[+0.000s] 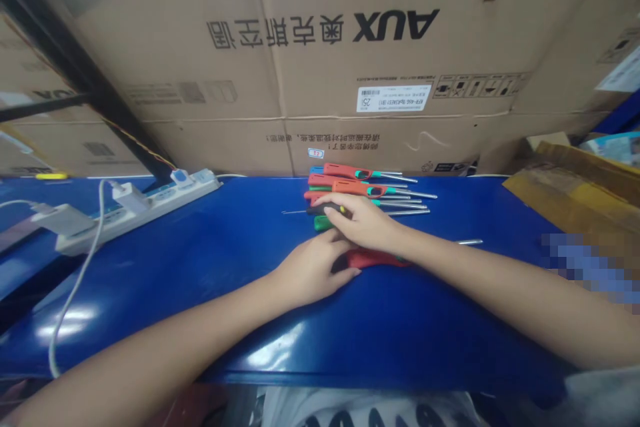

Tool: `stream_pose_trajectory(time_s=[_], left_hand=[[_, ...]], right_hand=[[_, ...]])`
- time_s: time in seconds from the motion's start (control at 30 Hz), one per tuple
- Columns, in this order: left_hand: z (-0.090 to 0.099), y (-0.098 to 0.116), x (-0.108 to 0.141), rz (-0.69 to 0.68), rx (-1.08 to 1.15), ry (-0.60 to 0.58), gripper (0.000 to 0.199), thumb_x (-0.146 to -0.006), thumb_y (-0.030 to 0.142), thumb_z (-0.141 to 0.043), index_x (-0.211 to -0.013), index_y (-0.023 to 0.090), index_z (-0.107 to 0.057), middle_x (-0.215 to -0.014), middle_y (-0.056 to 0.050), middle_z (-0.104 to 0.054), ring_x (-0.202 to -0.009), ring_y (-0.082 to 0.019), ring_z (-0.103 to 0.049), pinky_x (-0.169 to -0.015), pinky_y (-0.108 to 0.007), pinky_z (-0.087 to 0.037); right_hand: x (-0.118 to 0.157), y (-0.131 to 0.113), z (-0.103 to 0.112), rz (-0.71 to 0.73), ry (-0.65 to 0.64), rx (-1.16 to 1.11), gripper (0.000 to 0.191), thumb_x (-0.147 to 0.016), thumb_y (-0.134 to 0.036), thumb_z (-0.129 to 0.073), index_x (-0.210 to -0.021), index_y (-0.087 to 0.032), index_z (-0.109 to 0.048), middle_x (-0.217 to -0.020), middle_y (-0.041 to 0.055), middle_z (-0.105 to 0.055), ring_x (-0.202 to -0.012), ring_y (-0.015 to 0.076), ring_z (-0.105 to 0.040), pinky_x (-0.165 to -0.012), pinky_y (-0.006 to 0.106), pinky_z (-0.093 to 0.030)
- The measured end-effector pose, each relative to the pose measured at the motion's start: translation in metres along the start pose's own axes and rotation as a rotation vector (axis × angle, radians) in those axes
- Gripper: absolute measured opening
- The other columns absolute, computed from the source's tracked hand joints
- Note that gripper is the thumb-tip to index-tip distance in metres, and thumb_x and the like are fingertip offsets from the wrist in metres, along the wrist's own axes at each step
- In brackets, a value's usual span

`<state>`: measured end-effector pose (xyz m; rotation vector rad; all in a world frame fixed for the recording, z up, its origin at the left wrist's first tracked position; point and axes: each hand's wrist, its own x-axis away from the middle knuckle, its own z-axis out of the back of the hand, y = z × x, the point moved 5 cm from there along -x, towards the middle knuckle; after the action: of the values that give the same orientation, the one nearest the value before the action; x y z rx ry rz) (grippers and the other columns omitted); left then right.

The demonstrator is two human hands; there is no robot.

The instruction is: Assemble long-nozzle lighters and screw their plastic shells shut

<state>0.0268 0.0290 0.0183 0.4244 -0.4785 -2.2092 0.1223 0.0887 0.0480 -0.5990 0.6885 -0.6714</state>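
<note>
My right hand (369, 219) is closed around the black and yellow handle of a screwdriver (315, 211), whose thin shaft points left. Just below it, my left hand (311, 265) grips the handle end of a red long-nozzle lighter (376, 258) lying on the blue table. My right forearm crosses over this lighter and covers its middle; the metal tip shows beyond the arm. Behind both hands lies a pile of several long-nozzle lighters (345, 173), red, orange, green and blue, with their metal nozzles pointing right.
A large cardboard box (320, 80) stands along the back of the blue table (200, 280). At the left is a white power strip (160, 203) with plugs and a cable (83, 280). On the right sits a carton with yellowish tape (565, 187). A small label (316, 153) is behind the pile.
</note>
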Motion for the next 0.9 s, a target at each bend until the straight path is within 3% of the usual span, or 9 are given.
stream_pose_trajectory(time_s=[0.1, 0.23, 0.27, 0.33, 0.4, 0.47, 0.53, 0.67, 0.9], left_hand=[[-0.001, -0.002, 0.000, 0.000, 0.009, 0.016, 0.041, -0.091, 0.030, -0.068, -0.130, 0.021, -0.065, -0.135, -0.013, -0.061, -0.122, -0.032, -0.061, -0.102, -0.047, -0.054], [-0.003, -0.006, -0.001, -0.004, 0.041, 0.039, 0.040, -0.089, 0.031, -0.070, -0.128, 0.021, -0.067, -0.132, -0.012, -0.063, -0.118, -0.031, -0.063, -0.100, -0.045, -0.054], [-0.003, -0.007, -0.001, -0.002, 0.050, 0.040, 0.039, -0.089, 0.032, -0.070, -0.127, 0.021, -0.068, -0.128, -0.011, -0.064, -0.114, -0.030, -0.065, -0.098, -0.044, -0.055], [-0.005, -0.009, -0.002, -0.003, 0.069, 0.037, 0.038, -0.090, 0.035, -0.070, -0.125, 0.020, -0.069, -0.120, -0.010, -0.066, -0.105, -0.027, -0.067, -0.095, -0.042, -0.056], [-0.007, -0.010, -0.004, -0.026, 0.096, 0.044, 0.040, -0.091, 0.038, -0.069, -0.126, 0.019, -0.069, -0.113, -0.009, -0.066, -0.099, -0.024, -0.067, -0.092, -0.039, -0.056], [-0.009, -0.009, -0.005, -0.067, 0.122, 0.068, 0.040, -0.092, 0.040, -0.068, -0.127, 0.020, -0.068, -0.113, -0.009, -0.065, -0.100, -0.023, -0.066, -0.093, -0.037, -0.055], [-0.011, -0.009, -0.006, -0.096, 0.140, 0.095, 0.040, -0.092, 0.040, -0.068, -0.127, 0.021, -0.068, -0.113, -0.008, -0.065, -0.102, -0.022, -0.066, -0.094, -0.037, -0.054], [-0.014, -0.008, -0.008, -0.118, 0.169, 0.111, 0.039, -0.091, 0.039, -0.069, -0.126, 0.021, -0.068, -0.113, -0.009, -0.065, -0.103, -0.023, -0.066, -0.094, -0.037, -0.055], [-0.006, -0.013, -0.008, 0.003, 0.210, 0.181, 0.055, -0.082, 0.049, -0.077, -0.127, 0.019, -0.066, -0.097, -0.005, -0.067, -0.072, -0.016, -0.057, -0.070, -0.030, -0.052]], right_hand=[[-0.008, 0.007, -0.012, -0.039, -0.030, 0.050, 0.028, -0.096, -0.019, -0.048, -0.116, -0.016, -0.069, -0.108, 0.0088, -0.076, -0.084, 0.0164, -0.068, -0.082, 0.034, -0.053], [-0.009, 0.011, -0.009, -0.040, 0.048, -0.162, 0.026, -0.096, -0.020, -0.049, -0.114, -0.018, -0.068, -0.118, 0.0083, -0.072, -0.097, 0.0165, -0.067, -0.087, 0.033, -0.052], [-0.007, 0.011, -0.004, -0.057, 0.099, -0.252, 0.024, -0.095, -0.021, -0.051, -0.110, -0.019, -0.069, -0.115, 0.0072, -0.073, -0.095, 0.0156, -0.067, -0.084, 0.031, -0.053], [0.001, 0.013, 0.010, -0.143, 0.234, -0.435, 0.018, -0.093, -0.025, -0.056, -0.100, -0.019, -0.071, -0.090, 0.0027, -0.071, -0.074, 0.0119, -0.063, -0.065, 0.025, -0.051], [0.013, 0.016, 0.030, -0.271, 0.374, -0.600, 0.017, -0.090, -0.031, -0.061, -0.093, -0.019, -0.072, -0.060, -0.0048, -0.051, -0.050, 0.0078, -0.043, -0.046, 0.020, -0.035], [0.028, 0.018, 0.051, -0.325, 0.485, -0.766, 0.021, -0.087, -0.037, -0.066, -0.091, -0.018, -0.072, -0.053, -0.0087, -0.031, -0.045, 0.0065, -0.029, -0.040, 0.019, -0.024], [0.042, 0.019, 0.072, -0.319, 0.557, -0.863, 0.028, -0.083, -0.045, -0.071, -0.088, -0.017, -0.071, -0.056, -0.0087, -0.028, -0.046, 0.0060, -0.029, -0.039, 0.018, -0.025], [0.063, 0.027, 0.088, -0.330, 0.528, -0.941, 0.034, -0.080, -0.055, -0.072, -0.087, -0.023, -0.062, -0.065, -0.0065, -0.042, -0.045, 0.0059, -0.037, -0.033, 0.017, -0.025], [0.071, 0.042, 0.068, -0.355, 0.378, -1.062, 0.041, -0.081, -0.059, -0.072, -0.092, -0.024, -0.055, -0.078, -0.0049, -0.057, -0.052, 0.0063, -0.049, -0.034, 0.015, -0.039]])
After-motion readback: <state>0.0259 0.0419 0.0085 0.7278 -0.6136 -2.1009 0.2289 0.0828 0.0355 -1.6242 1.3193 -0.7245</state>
